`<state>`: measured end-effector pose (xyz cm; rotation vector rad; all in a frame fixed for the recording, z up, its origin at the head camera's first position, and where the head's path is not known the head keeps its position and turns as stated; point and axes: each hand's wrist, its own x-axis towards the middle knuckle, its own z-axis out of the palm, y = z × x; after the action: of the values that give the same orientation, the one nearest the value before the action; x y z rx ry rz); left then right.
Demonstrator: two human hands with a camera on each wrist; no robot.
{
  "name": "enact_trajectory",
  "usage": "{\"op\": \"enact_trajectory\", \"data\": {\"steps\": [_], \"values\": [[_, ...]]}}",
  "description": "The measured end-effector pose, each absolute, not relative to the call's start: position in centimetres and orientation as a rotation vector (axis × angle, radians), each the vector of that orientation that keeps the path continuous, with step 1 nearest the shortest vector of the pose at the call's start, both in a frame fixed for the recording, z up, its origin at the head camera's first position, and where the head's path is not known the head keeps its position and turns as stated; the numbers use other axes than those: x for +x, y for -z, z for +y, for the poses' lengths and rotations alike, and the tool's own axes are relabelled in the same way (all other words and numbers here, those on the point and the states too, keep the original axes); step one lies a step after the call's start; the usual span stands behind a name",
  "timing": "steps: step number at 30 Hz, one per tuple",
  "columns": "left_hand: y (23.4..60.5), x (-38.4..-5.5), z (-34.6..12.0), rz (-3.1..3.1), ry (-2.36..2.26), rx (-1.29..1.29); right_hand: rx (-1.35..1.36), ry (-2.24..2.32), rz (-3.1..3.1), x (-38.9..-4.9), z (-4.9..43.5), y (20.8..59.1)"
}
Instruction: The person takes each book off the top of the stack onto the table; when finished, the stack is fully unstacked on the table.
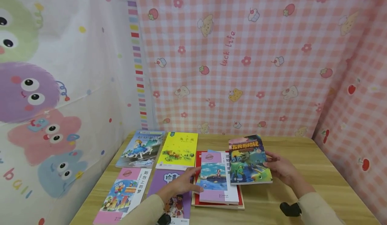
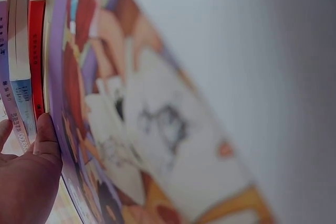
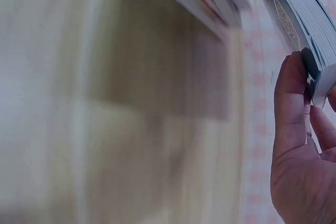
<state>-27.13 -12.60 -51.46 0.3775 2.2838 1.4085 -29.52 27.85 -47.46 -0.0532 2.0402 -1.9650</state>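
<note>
My right hand (image 1: 282,167) pinches the right edge of a dark, colourful book (image 1: 249,161) with green dinosaur-like creatures on its cover. In the right wrist view the book's page edges (image 3: 307,22) show between thumb and fingers, above the table. That book overlaps the right side of a small stack in the head view. On top of the stack lies a pink-and-white book (image 1: 217,194) with a sea picture, over a red book (image 1: 241,199). My left hand (image 1: 179,184) touches the stack's left edge, its thumb beside the spines in the left wrist view.
Left of the stack lie a blue book (image 1: 140,149) with a girl, a yellow book (image 1: 178,151), a pink-and-white book (image 1: 122,194) and a purple book (image 1: 178,208) partly under my left arm. The wooden table (image 1: 317,171) meets checked cloth (image 1: 242,77) behind.
</note>
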Motion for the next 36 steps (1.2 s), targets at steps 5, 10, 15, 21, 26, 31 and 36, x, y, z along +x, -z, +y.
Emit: {"op": "enact_trajectory", "data": {"steps": [5,10,15,21,26,31,36], "values": [[51.6,-27.4,-12.7,2.293,-1.407,0.361,-0.026,1.907,2.099,-31.7,30.0,47.4],[51.6,-27.6,-12.9,2.315,-1.385,0.354,0.011,1.889,2.104,-33.3,31.5,48.4],[51.6,-27.5,-13.0,2.327,-1.362,0.358,0.066,1.833,2.152,-33.9,32.4,49.4],[51.5,-27.4,-13.1,2.327,-1.362,0.352,0.203,1.814,2.225,-34.8,31.8,49.5],[51.5,-27.4,-13.0,2.326,-1.354,0.356,0.316,1.824,2.262,-35.1,31.6,49.3],[51.6,-27.4,-12.7,2.326,-1.352,0.356,0.327,1.832,2.273,-35.0,32.1,49.2],[51.7,-27.4,-12.6,2.322,-1.363,0.371,0.301,1.799,2.323,-35.0,32.3,49.4]]}}
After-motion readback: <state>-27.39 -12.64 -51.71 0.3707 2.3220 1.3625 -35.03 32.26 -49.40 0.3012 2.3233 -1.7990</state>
